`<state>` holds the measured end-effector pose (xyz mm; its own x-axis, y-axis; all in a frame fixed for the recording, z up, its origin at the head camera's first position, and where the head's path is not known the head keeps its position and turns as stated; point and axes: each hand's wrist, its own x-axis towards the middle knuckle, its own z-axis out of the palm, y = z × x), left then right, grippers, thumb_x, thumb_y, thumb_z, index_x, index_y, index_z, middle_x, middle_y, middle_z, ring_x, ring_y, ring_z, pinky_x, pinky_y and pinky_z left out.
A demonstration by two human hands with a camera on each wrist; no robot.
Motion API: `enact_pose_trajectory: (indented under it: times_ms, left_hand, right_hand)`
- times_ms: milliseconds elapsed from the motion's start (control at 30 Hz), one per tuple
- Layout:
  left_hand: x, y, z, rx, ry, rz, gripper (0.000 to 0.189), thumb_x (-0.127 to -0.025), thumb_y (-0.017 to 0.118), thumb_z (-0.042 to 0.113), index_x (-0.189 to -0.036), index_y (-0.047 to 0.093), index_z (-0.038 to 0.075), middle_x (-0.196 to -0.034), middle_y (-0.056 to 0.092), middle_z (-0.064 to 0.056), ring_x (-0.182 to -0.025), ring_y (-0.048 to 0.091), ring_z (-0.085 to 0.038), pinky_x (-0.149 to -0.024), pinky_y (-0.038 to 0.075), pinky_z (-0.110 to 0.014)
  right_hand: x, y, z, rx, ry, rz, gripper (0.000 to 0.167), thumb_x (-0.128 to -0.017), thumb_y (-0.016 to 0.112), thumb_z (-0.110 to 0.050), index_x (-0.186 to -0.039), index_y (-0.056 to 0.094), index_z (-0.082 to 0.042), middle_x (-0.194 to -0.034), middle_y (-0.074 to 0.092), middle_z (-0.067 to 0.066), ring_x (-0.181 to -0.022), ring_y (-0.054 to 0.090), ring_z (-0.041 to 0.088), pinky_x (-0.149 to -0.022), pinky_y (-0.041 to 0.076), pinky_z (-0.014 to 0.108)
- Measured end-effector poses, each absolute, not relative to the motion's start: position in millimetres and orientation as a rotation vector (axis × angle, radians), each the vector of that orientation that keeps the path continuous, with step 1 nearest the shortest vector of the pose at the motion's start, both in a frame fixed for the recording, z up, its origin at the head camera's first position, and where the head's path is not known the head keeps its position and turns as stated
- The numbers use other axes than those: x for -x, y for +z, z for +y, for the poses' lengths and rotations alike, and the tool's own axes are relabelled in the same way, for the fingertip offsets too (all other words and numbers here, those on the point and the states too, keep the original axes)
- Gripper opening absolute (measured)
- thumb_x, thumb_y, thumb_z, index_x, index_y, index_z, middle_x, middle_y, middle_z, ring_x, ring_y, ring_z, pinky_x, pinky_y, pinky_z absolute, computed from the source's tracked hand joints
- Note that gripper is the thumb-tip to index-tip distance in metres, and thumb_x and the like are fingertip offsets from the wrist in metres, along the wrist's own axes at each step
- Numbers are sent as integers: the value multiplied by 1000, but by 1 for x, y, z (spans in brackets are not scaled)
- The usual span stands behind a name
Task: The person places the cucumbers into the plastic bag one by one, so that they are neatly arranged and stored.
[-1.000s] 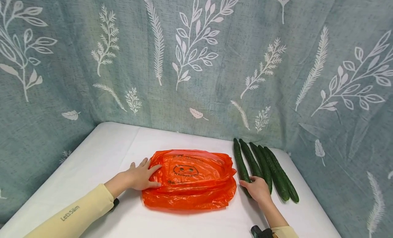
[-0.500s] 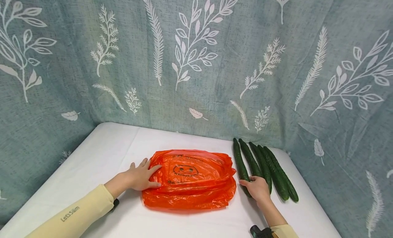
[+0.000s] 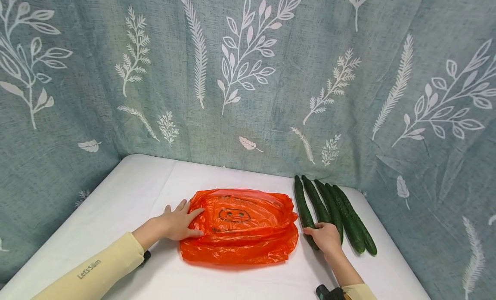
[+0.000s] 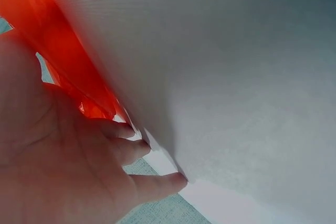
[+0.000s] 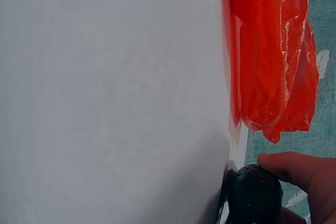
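A crinkled red plastic bag [image 3: 240, 248] with a printed face lies flat on the white table. My left hand [image 3: 176, 222], fingers spread, rests against its left edge; the left wrist view shows the straight fingertips [image 4: 176, 182] touching the tabletop. Right of the bag, my right hand [image 3: 327, 238] grips the near end of the leftmost cucumber [image 3: 303, 203], which is long and dark green. In the right wrist view the thumb [image 5: 283, 163] lies over the rounded end of that cucumber, close to the table. The other fingers are mostly hidden.
Several more cucumbers [image 3: 350, 218] lie side by side just right of the held one, near the table's right edge. A green curtain [image 3: 240, 132] with white leaf prints hangs behind and along both sides of the white table [image 3: 217, 285].
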<state>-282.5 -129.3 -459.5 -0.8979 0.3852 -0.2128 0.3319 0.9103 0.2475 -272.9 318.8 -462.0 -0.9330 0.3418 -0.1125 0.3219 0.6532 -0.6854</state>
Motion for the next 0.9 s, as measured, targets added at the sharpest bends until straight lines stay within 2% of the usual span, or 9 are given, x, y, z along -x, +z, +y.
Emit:
enact_pose_trajectory:
  times_ms: [200,733,900]
  left_hand:
    - [283,-460,-130,-545,311,2818,85,-90,62,64,-156,38,16,-159,30,-29,-149,20,-50,-108,18,-79]
    - [282,-460,-132,-557,311,2821,84,-91,61,64,-156,38,16,-159,29,-30,-150,20,-50,-108,18,-79]
    - [280,-459,-131,-557,325,2818,84,-91,61,63,-156,37,16,-159,28,-30,-150,19,-50,-108,17,-79]
  right_hand:
    - [273,-458,322,543,1227,-2822,60,-88,72,-28,-132,57,10,-140,50,35,-128,48,50,-100,47,59]
    - [269,-439,338,519,1383,-2820,64,-86,76,-30,-134,57,7,-144,48,33,-133,44,50,-104,41,63]
    - [270,-436,341,514,1436,-2832,68,-87,77,-34,-137,55,7,-148,44,32,-137,40,51,-108,36,66]
